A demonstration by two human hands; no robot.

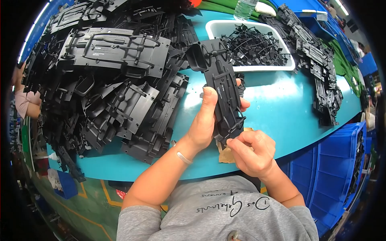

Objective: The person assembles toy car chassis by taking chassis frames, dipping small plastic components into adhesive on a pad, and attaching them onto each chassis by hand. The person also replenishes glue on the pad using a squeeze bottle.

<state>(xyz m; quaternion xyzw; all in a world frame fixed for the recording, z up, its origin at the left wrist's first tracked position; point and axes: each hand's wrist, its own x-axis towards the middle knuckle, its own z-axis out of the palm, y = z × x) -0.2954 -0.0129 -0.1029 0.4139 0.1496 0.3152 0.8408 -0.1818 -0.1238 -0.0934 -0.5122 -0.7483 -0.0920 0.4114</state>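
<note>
A black plastic toy-car chassis (222, 86) is held up over the table, tilted, with its moulded axle side toward me. My left hand (206, 118) wraps round its middle, thumb on the left edge and fingertips showing at the right edge. At the chassis's lower end my right hand (254, 152) is closed in a pinch, its fingertips touching that end. Whatever small thing may be between those fingertips is hidden. Beneath the hands, a tan piece of material (226, 156) lies partly covered at the table's near edge.
A tall heap of similar chassis (116, 50) fills the table's left side. Behind my hands stands a white bin (291, 60) of small black parts. More chassis (317, 72) lie in a row at right. A clear bottle (244, 9) stands far back; blue crates (317, 168) stand right.
</note>
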